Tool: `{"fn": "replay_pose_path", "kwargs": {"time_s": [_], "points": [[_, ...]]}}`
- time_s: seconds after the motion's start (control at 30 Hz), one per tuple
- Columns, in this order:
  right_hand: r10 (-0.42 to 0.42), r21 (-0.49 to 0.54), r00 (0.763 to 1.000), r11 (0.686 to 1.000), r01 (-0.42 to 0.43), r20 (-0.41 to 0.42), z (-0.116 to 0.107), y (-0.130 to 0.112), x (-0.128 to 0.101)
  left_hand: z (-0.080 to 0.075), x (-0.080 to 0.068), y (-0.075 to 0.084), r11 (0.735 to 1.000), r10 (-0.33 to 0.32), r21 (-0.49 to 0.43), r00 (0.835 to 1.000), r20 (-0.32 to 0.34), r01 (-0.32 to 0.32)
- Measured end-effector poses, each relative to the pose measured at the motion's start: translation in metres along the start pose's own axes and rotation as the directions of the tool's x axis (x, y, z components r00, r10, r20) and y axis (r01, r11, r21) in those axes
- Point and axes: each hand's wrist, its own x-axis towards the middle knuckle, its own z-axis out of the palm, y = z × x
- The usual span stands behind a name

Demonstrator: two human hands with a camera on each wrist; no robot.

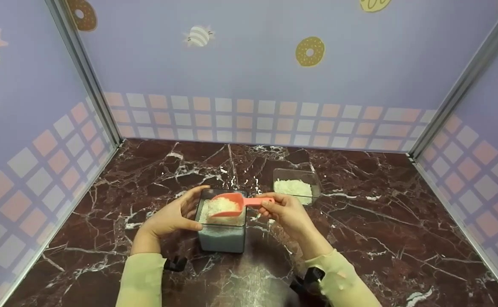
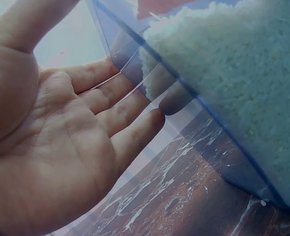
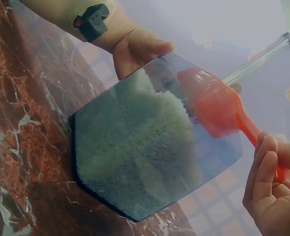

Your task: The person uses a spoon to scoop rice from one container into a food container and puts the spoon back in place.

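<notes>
A clear, blue-tinted box [image 1: 222,241] filled high with white rice [image 2: 233,64] stands on the table in the head view. My left hand [image 1: 174,216] touches its left side; in the left wrist view the fingers [image 2: 120,115] lie straight, with tips at the wall. The thumb reaches the near rim corner. Between thumb and fingers, my right hand [image 1: 286,213] pinches the handle of a red scoop [image 1: 241,203]. Heaped with rice, the scoop is over the box opening, its bowl towards the left. Through the box wall, the right wrist view shows the scoop bowl above the rice slope.
Behind my right hand sits a shallow clear container [image 1: 317,183] with more white rice in it. Loose grains are scattered on the dark red marbled table [image 1: 385,238] behind the box. Patterned panels [image 1: 249,64] with metal corner posts enclose the back and sides.
</notes>
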Motion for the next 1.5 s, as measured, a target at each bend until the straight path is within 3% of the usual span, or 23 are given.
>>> {"fn": "replay_pose_path", "kwargs": {"time_s": [0.23, 0.37, 0.5, 0.67, 0.87, 1.07, 1.2, 1.33, 1.4, 1.5], "points": [[-0.021, 0.074, 0.999, 0.997, 0.019, 0.033, -0.010, -0.013, -0.004, 0.000, -0.001, -0.001, 1.000, 0.003, -0.010, 1.000, 0.001, -0.003], [-0.048, 0.093, 0.999, 0.995, 0.047, 0.000, -0.020, -0.022, -0.007, 0.000, -0.001, -0.001, 1.000, 0.002, -0.019, 1.000, 0.000, -0.002], [-0.092, 0.045, 0.994, 0.995, 0.094, -0.053, -0.033, -0.030, -0.009, 0.001, -0.001, -0.001, 1.000, -0.003, -0.014, 1.000, -0.006, 0.003], [-0.109, 0.062, 0.984, 0.991, 0.119, -0.139, -0.049, -0.040, -0.010, 0.000, -0.001, -0.001, 1.000, -0.008, -0.015, 1.000, -0.009, 0.008], [-0.121, 0.114, 0.952, 0.981, 0.158, -0.281, -0.071, -0.045, -0.007, 0.000, -0.001, -0.001, 1.000, -0.012, -0.012, 1.000, -0.016, 0.012], [-0.125, 0.108, 0.924, 0.979, 0.174, -0.360, -0.102, -0.042, -0.004, 0.000, -0.001, -0.001, 1.000, -0.012, -0.003, 1.000, -0.016, 0.012], [-0.125, 0.026, 0.903, 0.988, 0.149, -0.411, -0.115, -0.040, -0.004, 0.000, -0.001, 0.000, 1.000, -0.021, 0.014, 1.000, -0.022, 0.021], [-0.141, -0.131, 0.868, 0.987, 0.089, -0.475, -0.122, -0.038, -0.004, 0.000, -0.001, 0.000, 1.000, -0.015, 0.008, 1.000, -0.016, 0.015], [-0.165, -0.229, 0.847, 0.972, 0.053, -0.505, -0.124, -0.036, -0.003, 0.000, -0.001, -0.001, 1.000, -0.009, 0.003, 1.000, -0.011, 0.010], [-0.231, -0.390, 0.819, 0.921, 0.009, -0.525, -0.123, -0.034, -0.003, 0.000, -0.001, 0.000, 1.000, -0.011, -0.003, 1.000, -0.008, 0.011]]}}
